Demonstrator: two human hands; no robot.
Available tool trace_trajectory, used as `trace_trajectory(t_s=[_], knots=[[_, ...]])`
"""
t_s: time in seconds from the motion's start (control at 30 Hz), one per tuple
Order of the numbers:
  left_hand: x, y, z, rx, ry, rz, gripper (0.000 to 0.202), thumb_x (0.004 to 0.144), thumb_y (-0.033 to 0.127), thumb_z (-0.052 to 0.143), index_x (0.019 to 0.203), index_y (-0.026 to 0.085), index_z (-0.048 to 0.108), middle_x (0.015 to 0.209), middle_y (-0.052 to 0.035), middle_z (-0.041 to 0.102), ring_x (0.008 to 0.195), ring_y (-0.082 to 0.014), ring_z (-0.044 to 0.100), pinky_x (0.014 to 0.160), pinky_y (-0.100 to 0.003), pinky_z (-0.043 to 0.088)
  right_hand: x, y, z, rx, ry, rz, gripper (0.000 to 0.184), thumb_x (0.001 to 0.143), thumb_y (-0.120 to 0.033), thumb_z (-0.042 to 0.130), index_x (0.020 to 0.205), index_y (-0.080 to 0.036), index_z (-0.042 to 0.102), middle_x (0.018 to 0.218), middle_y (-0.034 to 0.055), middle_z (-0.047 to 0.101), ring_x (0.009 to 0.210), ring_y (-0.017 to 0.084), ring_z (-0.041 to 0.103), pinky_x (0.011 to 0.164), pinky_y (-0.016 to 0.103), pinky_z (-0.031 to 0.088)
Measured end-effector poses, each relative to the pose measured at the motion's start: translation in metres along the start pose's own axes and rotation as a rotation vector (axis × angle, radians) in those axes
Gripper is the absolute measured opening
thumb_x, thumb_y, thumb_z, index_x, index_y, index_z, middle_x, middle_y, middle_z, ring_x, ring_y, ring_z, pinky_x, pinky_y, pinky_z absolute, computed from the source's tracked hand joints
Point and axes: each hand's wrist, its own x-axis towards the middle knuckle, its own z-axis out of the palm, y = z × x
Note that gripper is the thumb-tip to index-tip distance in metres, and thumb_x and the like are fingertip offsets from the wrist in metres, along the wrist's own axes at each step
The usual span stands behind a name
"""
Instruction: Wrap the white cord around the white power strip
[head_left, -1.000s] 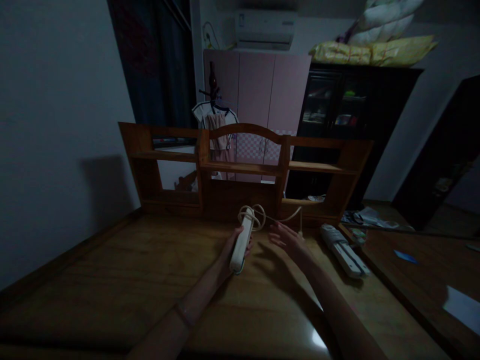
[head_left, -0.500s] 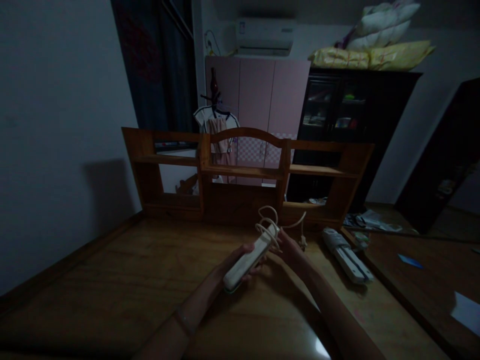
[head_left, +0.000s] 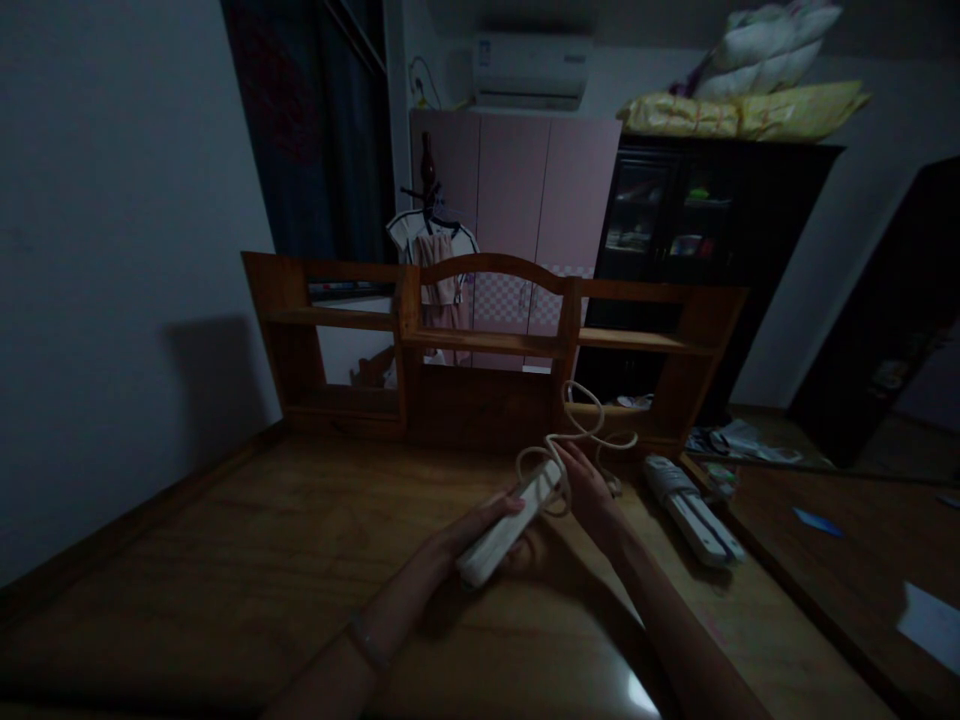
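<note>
A long white power strip is tilted above the wooden desktop, its far end pointing up and right. My left hand wraps around its middle, thumb on top and fingers underneath. At the far end, my right hand is closed on the pale power cord, which stands in loose loops around the fingers and over the strip. The fingertips of this hand are partly hidden. To the right, a second white power strip lies on the desk with its cord wound around one end.
A wooden shelf unit stands along the desktop's back edge. At right, a lower brown surface carries a blue card and a white paper. A wall bounds the left side.
My right hand has shifted slightly right and the cord loops have spread higher and to the right. The held power strip has moved slightly right in my left hand.
</note>
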Motion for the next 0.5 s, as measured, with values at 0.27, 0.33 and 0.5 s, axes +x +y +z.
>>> trace_trajectory(t_s=[0.27, 0.33, 0.5], knots=[[0.028, -0.002, -0.016, -0.071, 0.255, 0.157, 0.051, 0.075, 0.049, 0.063, 0.115, 0.021, 0.048, 0.066, 0.0021, 0.059, 0.048, -0.0112, 0.058, 0.040, -0.017, 0.041, 0.003, 0.005, -0.005, 0.020, -0.018, -0.054, 0.057, 0.067, -0.020, 0.076, 0.120, -0.028, 0.056, 0.137, 0.0061, 0.049, 0.112, 0.023, 0.057, 0.096, 0.040, 0.045], [0.027, -0.002, -0.020, -0.070, 0.304, 0.183, 0.050, 0.075, 0.052, 0.061, 0.111, 0.019, 0.051, 0.066, 0.0004, 0.061, 0.048, -0.0114, 0.058, 0.041, -0.018, 0.042, 0.003, 0.006, -0.006, 0.018, -0.009, -0.019, 0.057, 0.068, -0.025, 0.076, 0.121, -0.028, 0.055, 0.135, 0.0067, 0.050, 0.110, 0.023, 0.058, 0.095, 0.041, 0.046], [0.023, -0.003, -0.020, -0.080, 0.381, 0.275, 0.048, 0.076, 0.054, 0.059, 0.103, 0.015, 0.056, 0.068, -0.0034, 0.064, 0.053, -0.0136, 0.060, 0.043, -0.020, 0.043, -0.008, 0.008, -0.003, -0.118, -0.071, 0.064, 0.063, 0.075, -0.029, 0.071, 0.132, -0.030, 0.044, 0.127, 0.0070, 0.057, 0.101, 0.021, 0.063, 0.087, 0.041, 0.051]])
